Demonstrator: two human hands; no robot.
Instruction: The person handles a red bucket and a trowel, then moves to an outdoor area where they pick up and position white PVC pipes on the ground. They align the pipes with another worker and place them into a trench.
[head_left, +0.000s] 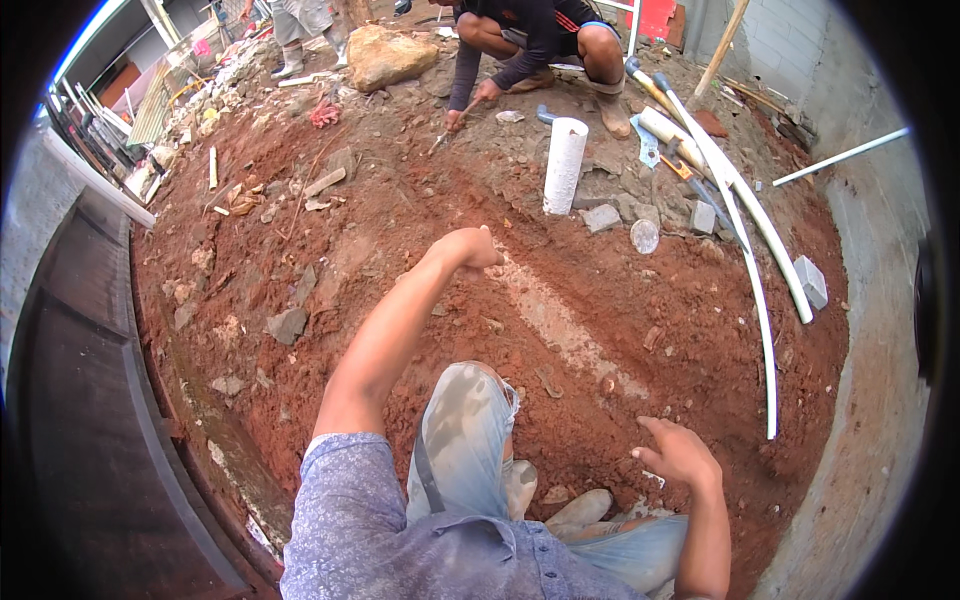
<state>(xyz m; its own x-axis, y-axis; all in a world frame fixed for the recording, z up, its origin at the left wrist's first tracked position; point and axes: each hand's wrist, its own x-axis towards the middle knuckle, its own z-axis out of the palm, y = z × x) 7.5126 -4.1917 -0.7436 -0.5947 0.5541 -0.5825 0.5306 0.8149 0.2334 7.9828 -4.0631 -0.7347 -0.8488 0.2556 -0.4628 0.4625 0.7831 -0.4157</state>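
My left hand reaches forward over the upper end of a shallow trench, its fingers curled in and nothing showing in them. Below it, a pale strip runs down the trench bed through the red soil. My right hand hovers at the lower right, fingers apart, holding nothing, near the strip's lower end. Ahead, a co-worker's hand grips a thin tool whose tip meets the soil. A short, wide white pipe stands upright to the right of my left hand.
Long white pipes lie across the right side, with a saw and grey blocks nearby. A large boulder sits at the back. A concrete wall bounds the right, a dark metal panel the left. Stones dot the soil.
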